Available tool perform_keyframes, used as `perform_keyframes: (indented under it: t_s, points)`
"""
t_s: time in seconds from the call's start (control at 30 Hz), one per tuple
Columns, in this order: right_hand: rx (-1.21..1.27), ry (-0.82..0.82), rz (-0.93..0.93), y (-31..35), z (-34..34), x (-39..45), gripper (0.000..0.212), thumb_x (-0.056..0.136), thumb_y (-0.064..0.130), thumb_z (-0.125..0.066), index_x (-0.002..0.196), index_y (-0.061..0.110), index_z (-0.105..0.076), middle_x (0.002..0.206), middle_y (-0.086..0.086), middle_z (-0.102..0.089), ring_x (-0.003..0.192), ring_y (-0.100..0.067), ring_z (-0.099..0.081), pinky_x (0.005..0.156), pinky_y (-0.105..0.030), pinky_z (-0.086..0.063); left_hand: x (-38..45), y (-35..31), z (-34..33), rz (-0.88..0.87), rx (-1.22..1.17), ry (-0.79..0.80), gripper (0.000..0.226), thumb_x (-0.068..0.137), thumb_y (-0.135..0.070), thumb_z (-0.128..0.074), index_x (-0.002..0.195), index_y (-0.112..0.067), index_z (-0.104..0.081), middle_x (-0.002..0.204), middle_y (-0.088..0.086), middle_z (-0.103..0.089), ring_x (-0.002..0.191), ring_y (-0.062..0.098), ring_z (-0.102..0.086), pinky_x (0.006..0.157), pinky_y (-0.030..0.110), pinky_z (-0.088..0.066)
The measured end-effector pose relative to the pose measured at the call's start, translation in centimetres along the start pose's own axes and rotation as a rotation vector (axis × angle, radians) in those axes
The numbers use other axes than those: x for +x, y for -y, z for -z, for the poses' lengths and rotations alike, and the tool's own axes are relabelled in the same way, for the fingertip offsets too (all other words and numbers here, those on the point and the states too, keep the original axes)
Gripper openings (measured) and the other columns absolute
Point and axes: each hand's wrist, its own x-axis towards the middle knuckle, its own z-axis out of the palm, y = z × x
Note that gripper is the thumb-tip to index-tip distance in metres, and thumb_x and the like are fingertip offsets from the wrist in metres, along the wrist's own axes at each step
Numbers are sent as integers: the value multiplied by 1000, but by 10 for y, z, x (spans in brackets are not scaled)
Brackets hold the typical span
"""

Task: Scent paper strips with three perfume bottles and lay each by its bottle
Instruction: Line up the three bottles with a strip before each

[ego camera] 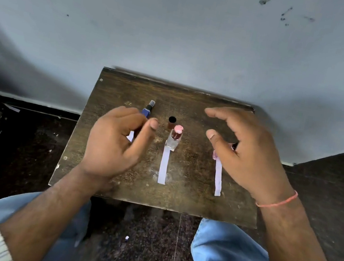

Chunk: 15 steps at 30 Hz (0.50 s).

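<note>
Both hands hover empty with fingers spread over a dark wooden desk (178,199); between the left hand (112,143) and right hand (251,152), an uncapped clear glass bottle (173,140) could topple if brushed

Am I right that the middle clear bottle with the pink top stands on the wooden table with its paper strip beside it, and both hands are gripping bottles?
Not quite. In the head view the left hand and right hand hang open above the wooden table, gripping nothing. The rest holds: the clear bottle stands there, its paper strip beside it.
</note>
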Motion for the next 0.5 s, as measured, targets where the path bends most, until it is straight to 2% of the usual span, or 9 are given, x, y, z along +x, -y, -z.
perform_keyframes:
  t_s: [0.07,0.2,0.3,0.5]
  points:
    - [-130,111,22,10,-4,15,39,101,28,-72,140,33,-69,136,14,-70,127,-18,-63,111,-53,-52,0,7,6,72,10,4,48,110,-35,-56,69,-12,-67,61,-2,-54,61,25,-53,57,43,-43]
    - [-336,331,88,23,-16,51,47,100,27,-74,144,37,-65,135,11,-72,125,-22,-65,115,-49,-47,2,16,12,165,67,7,29,107,-34,-64,83,-19,-73,71,-12,-59,67,10,-55,56,31,-39]
    - [-460,475,133,29,-27,75,53,100,23,-70,149,41,-60,140,10,-70,126,-24,-64,106,-47,-52,3,20,14,205,83,20,22,104,-33,-66,88,-20,-74,74,-11,-60,69,5,-54,57,28,-38]
    - [-580,675,138,30,-38,104,60,98,14,-70,149,43,-58,137,7,-69,123,-26,-65,86,-39,-55,6,24,16,209,76,54,15,103,-32,-66,94,-25,-74,78,-11,-61,73,9,-56,59,28,-41]
